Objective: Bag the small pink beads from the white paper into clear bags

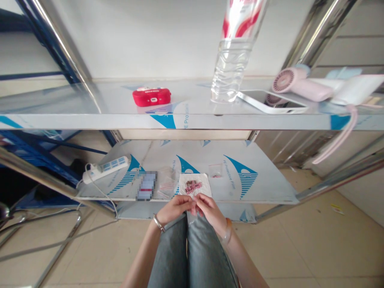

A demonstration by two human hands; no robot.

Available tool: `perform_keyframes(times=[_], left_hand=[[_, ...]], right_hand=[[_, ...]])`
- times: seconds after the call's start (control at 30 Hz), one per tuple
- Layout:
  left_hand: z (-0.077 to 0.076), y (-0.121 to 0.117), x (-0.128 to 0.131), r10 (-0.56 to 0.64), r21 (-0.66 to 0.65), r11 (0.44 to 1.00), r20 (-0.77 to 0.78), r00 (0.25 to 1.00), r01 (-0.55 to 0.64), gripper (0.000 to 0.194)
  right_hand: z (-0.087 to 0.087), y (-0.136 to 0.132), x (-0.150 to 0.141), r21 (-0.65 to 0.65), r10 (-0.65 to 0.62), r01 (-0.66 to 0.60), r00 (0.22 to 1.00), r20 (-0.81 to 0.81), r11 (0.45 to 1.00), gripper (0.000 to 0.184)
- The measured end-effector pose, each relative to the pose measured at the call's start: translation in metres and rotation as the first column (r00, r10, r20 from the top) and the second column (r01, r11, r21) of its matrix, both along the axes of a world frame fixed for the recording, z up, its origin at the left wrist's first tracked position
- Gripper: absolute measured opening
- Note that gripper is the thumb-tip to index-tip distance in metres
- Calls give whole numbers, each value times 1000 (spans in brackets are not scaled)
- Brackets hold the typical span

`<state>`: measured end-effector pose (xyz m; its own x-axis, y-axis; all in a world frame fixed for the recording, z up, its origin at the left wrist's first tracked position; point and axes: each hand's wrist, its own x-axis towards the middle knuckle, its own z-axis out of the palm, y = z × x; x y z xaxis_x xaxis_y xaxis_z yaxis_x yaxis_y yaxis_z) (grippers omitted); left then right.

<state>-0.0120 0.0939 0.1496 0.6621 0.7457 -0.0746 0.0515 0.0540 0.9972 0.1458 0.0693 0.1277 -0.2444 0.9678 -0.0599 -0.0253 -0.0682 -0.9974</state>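
Lower centre, pink beads (196, 186) lie just above the left hand (177, 207) and right hand (209, 208); fingers pinched, grip's contents unclear.

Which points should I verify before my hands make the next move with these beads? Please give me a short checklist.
1. Pink-red round beads lying on the white square sheet: ok.
2. Sheet well back from the front edge of the silver metal shelf with blue-printed film: not ok, it lies close to that edge.
3. Left hand and right hand close together: ok, their fingers meet by the sheet's near side.
4. Something held between the fingers: cannot tell, too small to see.
5. Small clear plastic bag closed: cannot tell.
6. Larger clear plastic bag off the beads: ok, it lies left of the sheet.
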Motion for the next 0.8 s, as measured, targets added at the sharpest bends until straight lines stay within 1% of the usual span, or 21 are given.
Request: perform_keyframes(times=[0.1,0.2,0.3,0.43,0.53,0.67,0.8], left_hand=[[0,0,1,22,1,1000,-19,1000,-22,43],[-3,-1,4,52,43,998,-18,998,-52,46],[-5,-2,8,22,75,997,-8,1000,-21,44],[-4,0,9,0,53,999,-16,1000,1,46],[-1,3,6,-9,35,999,-7,1000,9,48],[2,6,-1,-34,33,999,-3,999,34,47],[-1,7,-4,20,37,999,-21,1000,-20,45]], right_hand=[[-3,0,1,-7,-16,16,1000,-4,1000,44],[-5,1,0,-30,-27,27,999,-29,999,40],[-10,0,-2,-51,-24,22,999,-47,998,34],[-14,0,0,-94,-4,-1,999,-54,996,25],[-10,2,1,-112,19,-27,997,-68,993,25],[2,4,-1,-87,51,-60,994,-98,994,28],[10,4,0,-48,78,-83,992,-96,995,29]])
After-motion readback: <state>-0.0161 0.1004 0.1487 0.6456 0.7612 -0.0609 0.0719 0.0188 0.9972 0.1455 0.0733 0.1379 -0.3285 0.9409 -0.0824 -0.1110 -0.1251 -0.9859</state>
